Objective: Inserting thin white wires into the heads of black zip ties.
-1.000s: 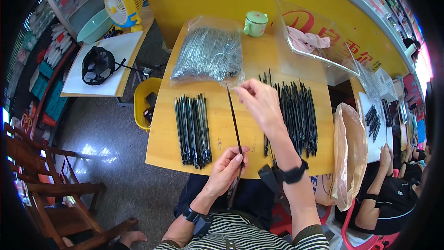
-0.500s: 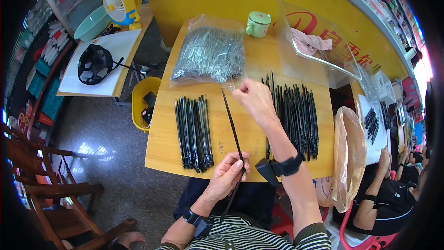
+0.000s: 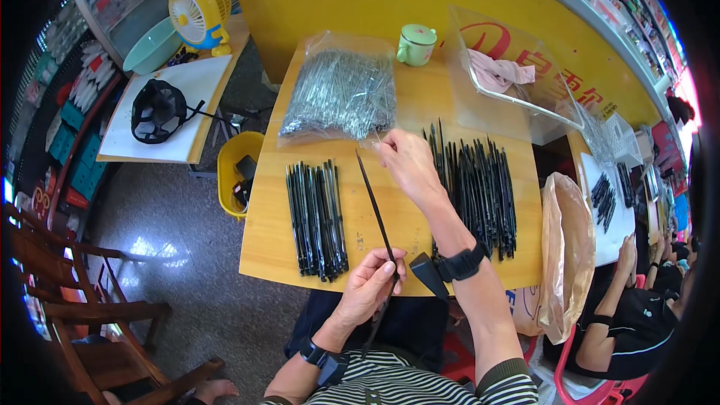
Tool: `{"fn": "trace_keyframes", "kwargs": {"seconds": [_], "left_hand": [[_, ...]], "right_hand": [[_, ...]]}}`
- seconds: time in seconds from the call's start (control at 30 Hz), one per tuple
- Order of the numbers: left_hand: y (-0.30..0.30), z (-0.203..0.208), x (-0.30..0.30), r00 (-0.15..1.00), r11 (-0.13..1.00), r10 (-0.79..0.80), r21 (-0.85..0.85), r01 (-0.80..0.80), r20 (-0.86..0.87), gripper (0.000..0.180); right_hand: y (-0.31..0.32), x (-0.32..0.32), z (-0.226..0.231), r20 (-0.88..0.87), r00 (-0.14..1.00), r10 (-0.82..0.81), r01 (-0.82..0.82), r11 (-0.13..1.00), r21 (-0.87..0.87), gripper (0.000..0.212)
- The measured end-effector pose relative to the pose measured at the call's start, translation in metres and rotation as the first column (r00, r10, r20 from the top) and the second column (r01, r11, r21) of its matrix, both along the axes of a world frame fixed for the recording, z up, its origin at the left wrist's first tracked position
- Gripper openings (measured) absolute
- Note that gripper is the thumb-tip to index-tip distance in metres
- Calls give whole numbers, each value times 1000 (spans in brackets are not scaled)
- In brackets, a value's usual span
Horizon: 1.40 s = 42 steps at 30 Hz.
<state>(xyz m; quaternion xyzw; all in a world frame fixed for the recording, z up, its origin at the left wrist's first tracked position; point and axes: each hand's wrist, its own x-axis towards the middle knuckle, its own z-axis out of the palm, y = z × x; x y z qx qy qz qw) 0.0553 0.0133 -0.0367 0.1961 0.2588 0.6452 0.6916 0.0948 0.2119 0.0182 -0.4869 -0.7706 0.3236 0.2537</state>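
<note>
My left hand (image 3: 369, 281), at the table's near edge, is closed around a long thin black strip (image 3: 377, 214). The strip tapers to a point on its far side, and its lower end hangs toward my lap. My right hand (image 3: 409, 161) has its fingers pinched together at the near right corner of a clear plastic bag (image 3: 341, 94) full of thin, shiny, silvery-looking pieces. What those fingers hold, if anything, is too fine to make out. Bundles of similar black strips lie on either side: a left bundle (image 3: 317, 221) and a right bundle (image 3: 484, 199), partly behind my right forearm.
A green lidded mug (image 3: 416, 45) stands at the back of the wooden table (image 3: 277, 255). Right of it is a clear tub (image 3: 525, 107) with a pink cloth (image 3: 499, 73). A brown bag (image 3: 566, 255) stands at the right edge, a yellow bin (image 3: 229, 176) at the left. Another person (image 3: 630, 322) sits at right.
My right hand has shifted slightly left, closer to the plastic bag's corner. The strip's far tip has dropped a little toward me. My left hand keeps its grip.
</note>
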Motion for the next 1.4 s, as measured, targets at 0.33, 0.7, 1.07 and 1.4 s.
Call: {"fn": "trace_keyframes", "kwargs": {"seconds": [0.33, 0.7, 1.07, 1.4], "left_hand": [[0, -1, -1, 999, 1000, 1, 21, 0, -44, 24], [0, -4, -1, 998, 999, 31, 21, -30, -56, 22], [2, 1, 0, 998, 999, 47, 9, -47, -50, 21], [1, -3, 0, 999, 999, 29, 16, -29, -33, 18]], "right_hand": [[-29, 22, 8, 28, 998, 48, -46, 997, -55, 21], [-24, 13, 10, -104, 991, -81, 46, 954, -297, 17], [8, -25, 3, -214, 967, -134, 77, 964, -255, 11], [2, 2, 8, -159, 978, -131, 70, 938, -339, 10]]}}
